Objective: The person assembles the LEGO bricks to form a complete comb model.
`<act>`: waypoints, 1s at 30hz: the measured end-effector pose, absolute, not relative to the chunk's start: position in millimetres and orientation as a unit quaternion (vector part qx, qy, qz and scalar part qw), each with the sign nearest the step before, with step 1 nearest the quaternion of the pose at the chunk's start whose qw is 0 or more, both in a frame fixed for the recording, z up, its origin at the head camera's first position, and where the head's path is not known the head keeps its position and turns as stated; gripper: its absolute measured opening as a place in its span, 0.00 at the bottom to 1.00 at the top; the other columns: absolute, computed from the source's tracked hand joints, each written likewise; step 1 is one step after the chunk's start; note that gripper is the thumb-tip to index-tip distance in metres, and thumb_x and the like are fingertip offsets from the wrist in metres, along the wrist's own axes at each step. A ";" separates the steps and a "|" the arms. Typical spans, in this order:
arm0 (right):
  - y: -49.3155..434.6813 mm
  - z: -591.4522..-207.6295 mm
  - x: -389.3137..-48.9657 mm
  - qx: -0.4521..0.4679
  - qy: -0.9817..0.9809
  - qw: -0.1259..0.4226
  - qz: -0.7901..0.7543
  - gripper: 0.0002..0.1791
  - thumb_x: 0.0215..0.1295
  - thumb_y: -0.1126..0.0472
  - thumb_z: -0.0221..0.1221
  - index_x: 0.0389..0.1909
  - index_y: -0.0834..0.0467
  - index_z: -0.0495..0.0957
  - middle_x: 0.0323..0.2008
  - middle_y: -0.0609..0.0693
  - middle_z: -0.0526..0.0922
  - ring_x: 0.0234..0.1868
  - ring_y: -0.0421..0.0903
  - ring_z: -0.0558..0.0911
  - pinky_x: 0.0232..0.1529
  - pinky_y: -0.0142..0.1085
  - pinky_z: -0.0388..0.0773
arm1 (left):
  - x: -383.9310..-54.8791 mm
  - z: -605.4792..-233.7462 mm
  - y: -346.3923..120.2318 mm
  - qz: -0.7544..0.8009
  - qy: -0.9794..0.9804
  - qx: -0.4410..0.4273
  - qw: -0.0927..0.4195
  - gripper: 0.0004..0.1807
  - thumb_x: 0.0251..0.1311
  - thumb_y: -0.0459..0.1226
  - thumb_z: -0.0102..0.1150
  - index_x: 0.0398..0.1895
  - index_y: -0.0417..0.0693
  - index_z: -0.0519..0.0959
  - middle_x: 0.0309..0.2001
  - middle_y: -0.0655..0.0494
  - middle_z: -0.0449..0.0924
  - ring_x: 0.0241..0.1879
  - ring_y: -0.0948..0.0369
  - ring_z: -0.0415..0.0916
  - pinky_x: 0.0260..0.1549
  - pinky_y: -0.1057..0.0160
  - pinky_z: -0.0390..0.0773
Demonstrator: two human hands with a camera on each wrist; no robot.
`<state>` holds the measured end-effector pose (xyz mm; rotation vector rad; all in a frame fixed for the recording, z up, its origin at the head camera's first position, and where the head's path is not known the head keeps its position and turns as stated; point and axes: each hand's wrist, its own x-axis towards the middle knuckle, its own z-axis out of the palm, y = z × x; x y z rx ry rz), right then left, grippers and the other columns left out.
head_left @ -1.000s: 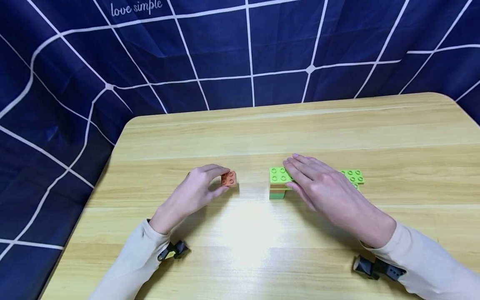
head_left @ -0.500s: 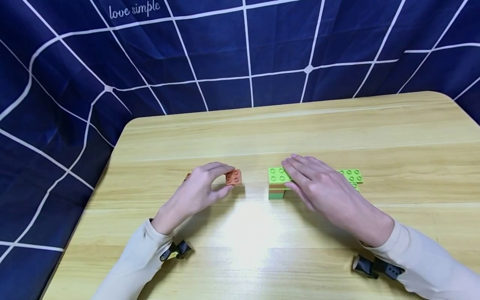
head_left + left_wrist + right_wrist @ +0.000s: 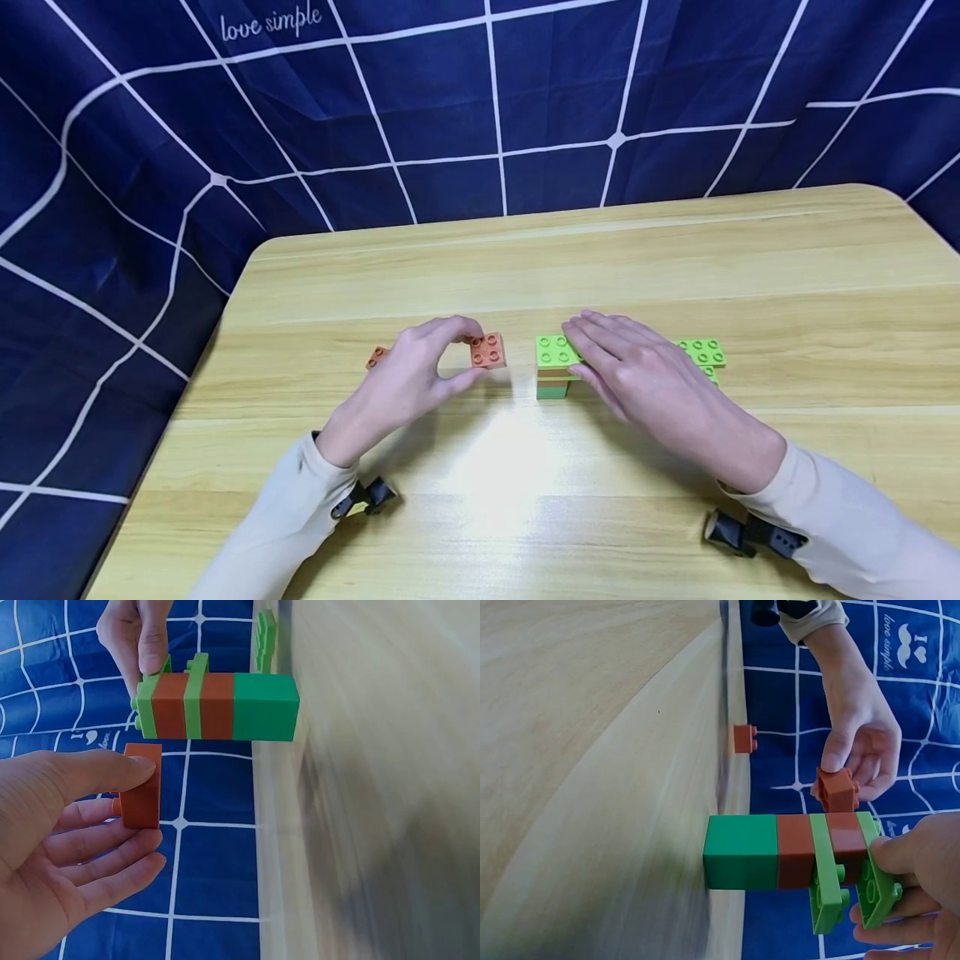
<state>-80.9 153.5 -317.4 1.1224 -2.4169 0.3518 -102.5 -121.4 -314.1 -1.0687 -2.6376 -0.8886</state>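
Note:
In the head view, my left hand (image 3: 397, 379) pinches a reddish-orange building brick (image 3: 489, 351) between thumb and fingers, studs facing up. The left wrist view shows that brick (image 3: 141, 791) raised off the table, a small gap from the top of the brick stack (image 3: 216, 706). From the bottom up, the stack has a dark green block (image 3: 741, 852), a reddish brick, a light green plate, another reddish brick and a second light green plate (image 3: 876, 881). My right hand (image 3: 652, 367) holds this top plate, thumb on one edge and fingers on the other, covering part of it.
Another reddish-orange brick (image 3: 377, 357) lies on the wooden table (image 3: 480, 275), beyond my left hand. More light green studded pieces (image 3: 703, 352) show past my right hand. A dark blue curtain (image 3: 450, 100) with white lines hangs behind the table.
My left hand has moved to the right with the reddish-orange brick, nearer the stack, uncovering another brick on the table behind it. The right hand stays in place.

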 end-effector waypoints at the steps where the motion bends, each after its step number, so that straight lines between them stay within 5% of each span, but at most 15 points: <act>1: 153.4 -317.3 -80.8 0.407 -0.876 0.225 0.127 0.36 0.79 0.46 0.30 0.56 0.71 0.75 0.54 0.68 0.78 0.55 0.63 0.77 0.55 0.56 0.75 | -102.5 -313.5 -120.7 -0.298 -0.881 -0.358 0.081 0.19 0.53 0.34 0.70 0.47 0.37 0.77 0.45 0.48 0.83 0.48 0.55 0.80 0.50 0.63 0.80; 30: 153.6 -317.9 -81.6 0.407 -0.875 0.224 0.134 0.36 0.78 0.45 0.30 0.56 0.71 0.75 0.53 0.67 0.78 0.54 0.63 0.78 0.54 0.55 0.76 | -105.8 -298.7 -94.4 -0.354 -0.811 -0.442 0.149 0.16 0.55 0.34 0.69 0.45 0.37 0.81 0.43 0.49 0.84 0.47 0.58 0.80 0.52 0.70 0.76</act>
